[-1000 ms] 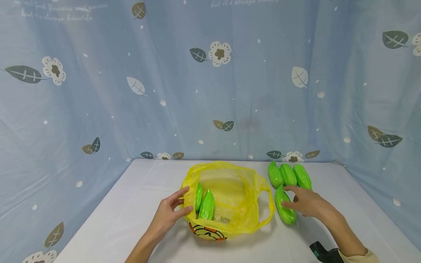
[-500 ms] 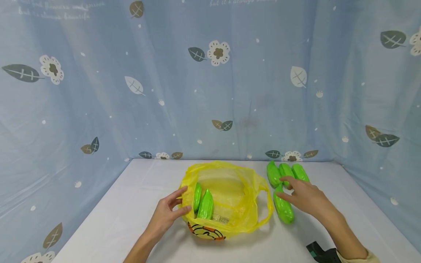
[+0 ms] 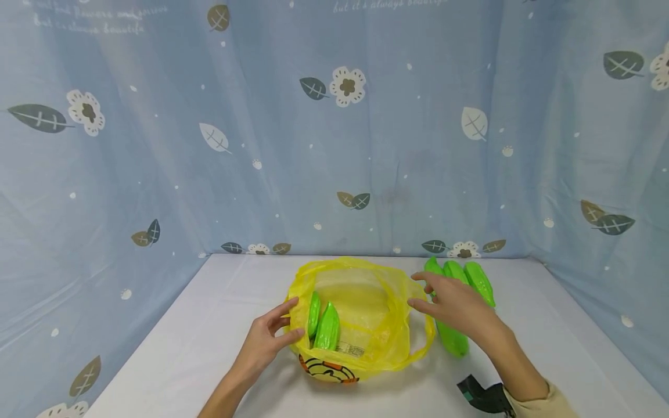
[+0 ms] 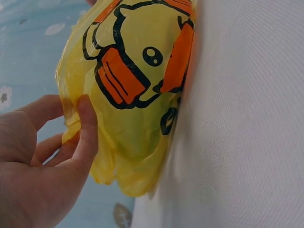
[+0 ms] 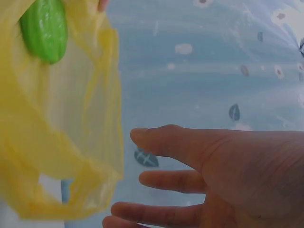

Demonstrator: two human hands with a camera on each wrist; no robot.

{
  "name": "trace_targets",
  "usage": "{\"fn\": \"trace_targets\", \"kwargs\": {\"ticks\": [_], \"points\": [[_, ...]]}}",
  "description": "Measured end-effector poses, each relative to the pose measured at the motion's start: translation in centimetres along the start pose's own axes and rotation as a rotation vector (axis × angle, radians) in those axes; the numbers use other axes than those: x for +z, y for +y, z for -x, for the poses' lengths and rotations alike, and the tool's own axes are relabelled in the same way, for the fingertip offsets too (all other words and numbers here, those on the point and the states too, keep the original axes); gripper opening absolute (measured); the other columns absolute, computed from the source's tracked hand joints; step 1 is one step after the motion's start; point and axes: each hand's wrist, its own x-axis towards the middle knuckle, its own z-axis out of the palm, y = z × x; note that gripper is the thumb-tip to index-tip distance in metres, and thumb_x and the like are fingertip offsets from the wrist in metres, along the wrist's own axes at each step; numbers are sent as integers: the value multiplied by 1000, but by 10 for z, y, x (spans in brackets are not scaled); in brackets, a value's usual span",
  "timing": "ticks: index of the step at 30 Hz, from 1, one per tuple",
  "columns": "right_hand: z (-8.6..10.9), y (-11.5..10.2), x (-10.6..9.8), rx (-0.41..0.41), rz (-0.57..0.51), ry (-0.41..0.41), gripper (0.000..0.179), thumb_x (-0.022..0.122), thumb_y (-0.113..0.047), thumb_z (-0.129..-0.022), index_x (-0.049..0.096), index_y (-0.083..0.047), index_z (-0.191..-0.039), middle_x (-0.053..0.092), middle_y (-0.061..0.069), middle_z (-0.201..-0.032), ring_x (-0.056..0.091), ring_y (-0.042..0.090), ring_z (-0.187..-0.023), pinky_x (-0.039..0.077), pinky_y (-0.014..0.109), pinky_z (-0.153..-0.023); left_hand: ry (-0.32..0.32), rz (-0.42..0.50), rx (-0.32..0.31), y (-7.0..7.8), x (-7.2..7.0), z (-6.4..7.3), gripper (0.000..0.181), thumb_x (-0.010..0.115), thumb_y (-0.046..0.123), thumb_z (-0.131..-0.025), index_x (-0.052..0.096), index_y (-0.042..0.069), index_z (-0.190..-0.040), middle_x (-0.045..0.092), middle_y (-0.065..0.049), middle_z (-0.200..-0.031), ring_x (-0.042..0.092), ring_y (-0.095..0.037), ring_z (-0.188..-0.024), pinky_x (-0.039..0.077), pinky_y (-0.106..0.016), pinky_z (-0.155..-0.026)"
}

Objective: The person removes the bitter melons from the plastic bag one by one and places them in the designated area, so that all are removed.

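Observation:
A yellow plastic bag (image 3: 376,348) with a cartoon duck print stands open-mouthed on the table. Two glossy green ribbed vegetables, like model bitter melons (image 3: 327,328), lie inside at its left. My left hand (image 3: 266,339) pinches the bag's left rim between thumb and fingers, seen closely in the left wrist view. Over the bag's right handle (image 3: 430,331) hovers my right hand (image 3: 460,305), its fingers spread and holding nothing. Behind and under that hand lie several more bitter melons (image 3: 479,283), partly hidden. The right wrist view shows one bitter melon (image 5: 45,31) in the bag.
A white cloth covers the table (image 3: 209,325). Blue patterned curtain (image 3: 282,145) encloses the back and sides. A dark strap device (image 3: 483,396) sits at the right wrist.
My right hand has left the nearest bitter melon outside the bag and moved left to the bag's right handle. That melon stays on the table. My left hand keeps its place.

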Motion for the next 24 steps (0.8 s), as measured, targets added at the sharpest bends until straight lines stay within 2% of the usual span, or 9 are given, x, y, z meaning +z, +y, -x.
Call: {"fn": "trace_targets", "kwargs": {"ticks": [6, 10, 24], "points": [[-11, -19, 6, -14, 25, -1, 55, 70, -41, -89, 56, -16, -135, 69, 9, -110, 65, 20, -90, 54, 36, -70, -3, 6, -3, 0, 0, 0, 66, 80, 19, -80, 54, 22, -141, 51, -1, -148, 59, -20, -112, 52, -21, -82], [-17, -30, 13, -33, 51, -8, 55, 71, -42, -88, 57, -15, -134, 71, 8, -106, 65, 19, -86, 55, 37, -73, -1, 6, -12, 0, 0, 0, 66, 81, 20, -80, 55, 23, -140, 50, 0, -148, 59, -20, -112, 52, -21, -82], [-34, -53, 48, -59, -36, -54, 50, 74, -40, -86, 61, -17, -128, 71, 5, -105, 66, 20, -93, 54, 35, -72, -4, 10, -10, 0, -1, -1, 67, 81, 20, -79, 54, 22, -141, 51, -1, -147, 60, -19, -111, 53, -21, -82]]}}
